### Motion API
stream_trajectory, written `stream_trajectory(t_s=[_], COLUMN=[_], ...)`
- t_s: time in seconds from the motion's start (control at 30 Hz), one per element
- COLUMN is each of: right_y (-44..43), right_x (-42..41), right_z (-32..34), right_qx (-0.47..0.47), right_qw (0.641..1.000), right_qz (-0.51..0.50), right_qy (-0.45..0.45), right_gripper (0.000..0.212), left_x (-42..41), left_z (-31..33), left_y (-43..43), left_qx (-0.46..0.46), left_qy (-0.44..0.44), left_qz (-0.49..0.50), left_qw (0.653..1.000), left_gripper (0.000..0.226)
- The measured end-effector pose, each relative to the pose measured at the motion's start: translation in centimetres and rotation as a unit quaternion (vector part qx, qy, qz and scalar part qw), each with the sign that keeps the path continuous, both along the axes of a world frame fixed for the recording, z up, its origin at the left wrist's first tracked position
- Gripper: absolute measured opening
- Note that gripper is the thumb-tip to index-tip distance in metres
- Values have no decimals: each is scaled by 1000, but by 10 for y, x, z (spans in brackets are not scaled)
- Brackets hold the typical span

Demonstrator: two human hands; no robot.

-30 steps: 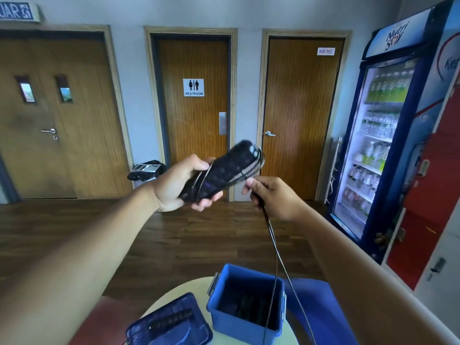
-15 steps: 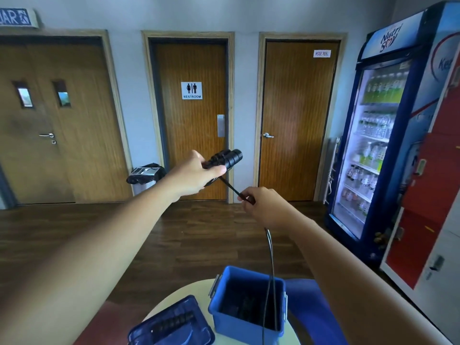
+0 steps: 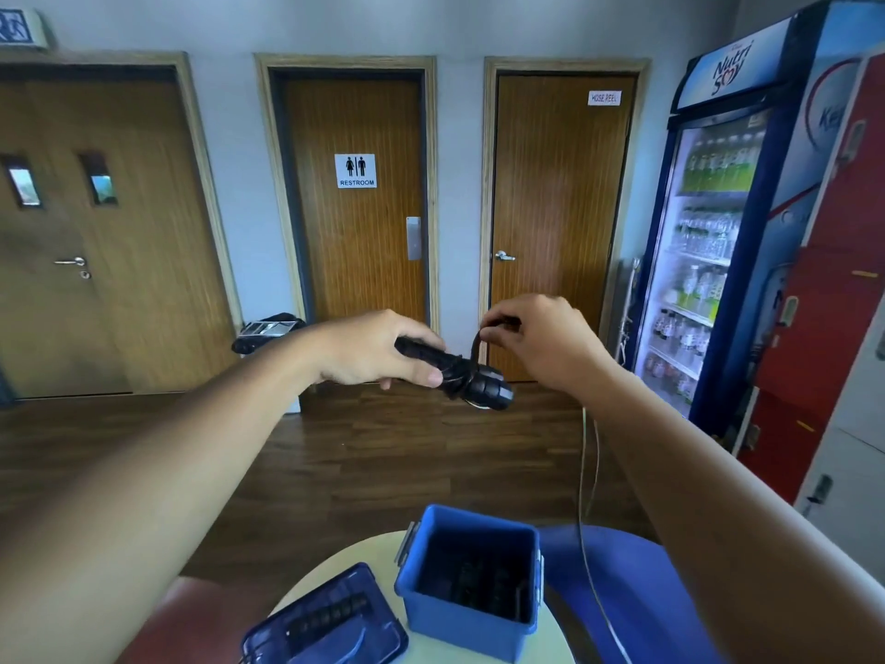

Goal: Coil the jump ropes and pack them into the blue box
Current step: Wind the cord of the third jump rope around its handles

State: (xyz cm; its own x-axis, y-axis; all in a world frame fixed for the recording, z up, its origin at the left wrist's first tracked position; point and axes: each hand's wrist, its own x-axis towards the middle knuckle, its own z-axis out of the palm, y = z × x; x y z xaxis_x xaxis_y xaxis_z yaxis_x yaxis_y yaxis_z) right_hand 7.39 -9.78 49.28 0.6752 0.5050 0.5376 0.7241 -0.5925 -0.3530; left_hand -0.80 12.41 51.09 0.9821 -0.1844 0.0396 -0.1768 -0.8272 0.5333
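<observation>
Left hand (image 3: pixel 378 349) gripped the handles (image 3: pixel 481 386); right hand (image 3: pixel 538 340) pinched the rope (image 3: pixel 475 345), partly wound round them, slack hanging right. The box (image 3: pixel 459 625), near and open, already held dark rope-like items; finishing the coil and packing remained.

Restroom door (image 3: pixel 359 261), hose-reel door (image 3: pixel 560 208), lit drinks fridge (image 3: pixel 709 261) at right, dark wooden floor (image 3: pixel 383 462), round pale tabletop (image 3: pixel 383 551)
</observation>
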Motion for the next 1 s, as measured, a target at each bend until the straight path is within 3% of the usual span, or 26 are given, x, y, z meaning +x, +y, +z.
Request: stream_trajectory(t_s=[0.13, 0.17, 0.23, 0.3, 0.43, 0.57, 0.67, 0.73, 0.77, 0.83, 0.9, 1.0], right_y=[-13, -14, -15, -15, -6, 5, 10, 12, 12, 11, 9, 9], right_x=[8, 9, 15, 14, 6, 3, 4, 6, 7, 6, 5, 3], right_z=[1, -3, -15, -25, -39, -54, -62, -65, -67, -70, -66, -49], right_qx=[104, 123, 151, 162, 211, 208, 200, 158, 132, 93, 56, -13], right_qw=[976, 963, 941, 929, 897, 896, 896, 908, 917, 936, 959, 988], right_qz=[45, 68, 110, 130, 157, 153, 141, 126, 117, 103, 83, 57], right_qy=[184, 230, 284, 308, 355, 362, 371, 366, 357, 324, 266, 140], right_gripper=[44, 44, 22, 23, 35, 35, 30, 25, 23, 22, 21, 20], left_x=[-11, -13, -16, -13, -3, 10, 20, 27, 30, 32, 31, 31], left_z=[0, -1, -2, -3, -9, -10, -9, -8, -9, -10, -16, -29], left_y=[7, 8, 8, 7, -2, -16, -26, -28, -25, -18, -10, -3], left_qx=[-204, -252, -319, -364, -444, -548, -571, -549, -499, -302, -91, 60], left_qy=[50, 51, 27, -12, -51, -83, -125, -169, -204, -277, -305, -261], left_qz=[-56, -70, -86, -82, -14, 101, 201, 241, 266, 315, 321, 267], left_qw=[976, 964, 943, 928, 894, 826, 786, 782, 800, 856, 892, 926], left_gripper=[45, 43, 45, 53, 55, 54, 44, 41, 40, 39, 35, 30])
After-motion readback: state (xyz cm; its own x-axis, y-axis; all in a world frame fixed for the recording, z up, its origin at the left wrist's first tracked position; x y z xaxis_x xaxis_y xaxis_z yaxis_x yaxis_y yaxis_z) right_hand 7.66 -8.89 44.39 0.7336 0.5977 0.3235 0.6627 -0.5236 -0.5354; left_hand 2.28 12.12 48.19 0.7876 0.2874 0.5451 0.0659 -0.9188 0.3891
